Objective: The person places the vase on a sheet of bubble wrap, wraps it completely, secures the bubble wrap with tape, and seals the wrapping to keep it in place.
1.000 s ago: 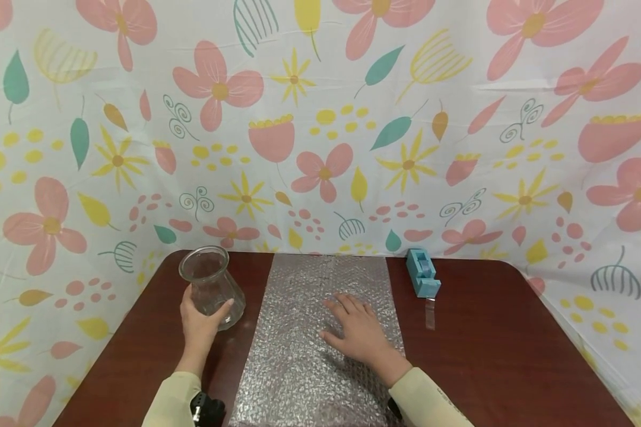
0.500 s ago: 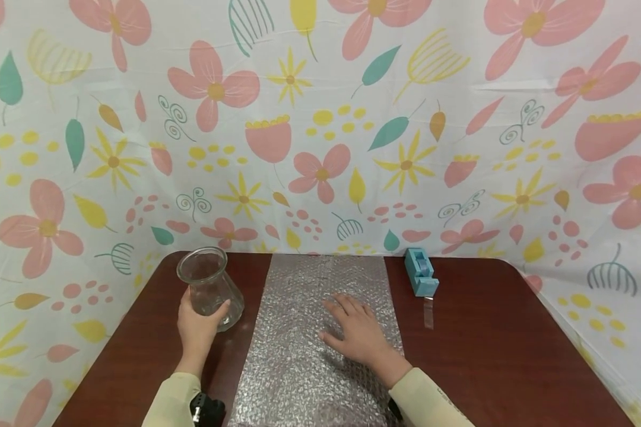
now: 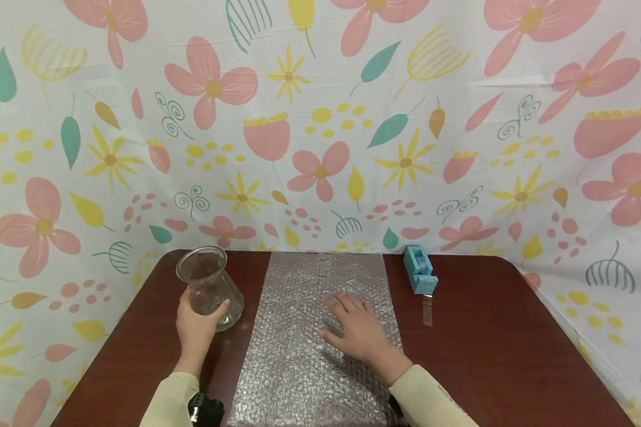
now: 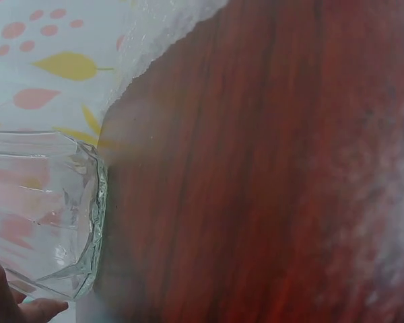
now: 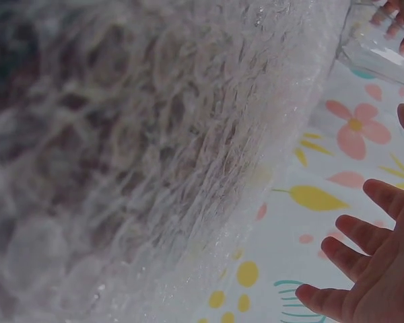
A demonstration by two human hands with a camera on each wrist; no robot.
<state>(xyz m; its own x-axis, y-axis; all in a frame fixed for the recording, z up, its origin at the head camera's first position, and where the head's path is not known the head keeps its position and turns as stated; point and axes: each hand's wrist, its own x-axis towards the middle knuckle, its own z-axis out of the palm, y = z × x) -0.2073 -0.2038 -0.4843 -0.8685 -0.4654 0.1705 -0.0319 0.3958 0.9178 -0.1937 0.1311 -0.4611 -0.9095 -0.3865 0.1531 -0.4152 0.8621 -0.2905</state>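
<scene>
A clear glass vase (image 3: 213,290) with a flared rim stands at the left of the table, tilted a little in the head view. My left hand (image 3: 196,326) grips its lower body, thumb on the near side and fingers behind the glass. In the left wrist view the vase's thick base (image 4: 87,222) shows at the left, with fingertips (image 4: 40,309) below it. My right hand (image 3: 358,332) is over the sheet of bubble wrap (image 3: 294,332), fingers spread and holding nothing. The right wrist view shows those fingers (image 5: 350,249) straight and apart, beside the bubble wrap (image 5: 155,134).
A light blue tape dispenser (image 3: 420,271) sits at the back right, a strip of clear tape (image 3: 427,311) hanging from its front. The dark red-brown table (image 3: 491,338) runs back to a flower-printed cloth (image 3: 320,118) that rises behind it and along both sides.
The head view has shifted slightly, moving the background a little to the left. Both hands, the vase and the bubble wrap stay essentially where they were.
</scene>
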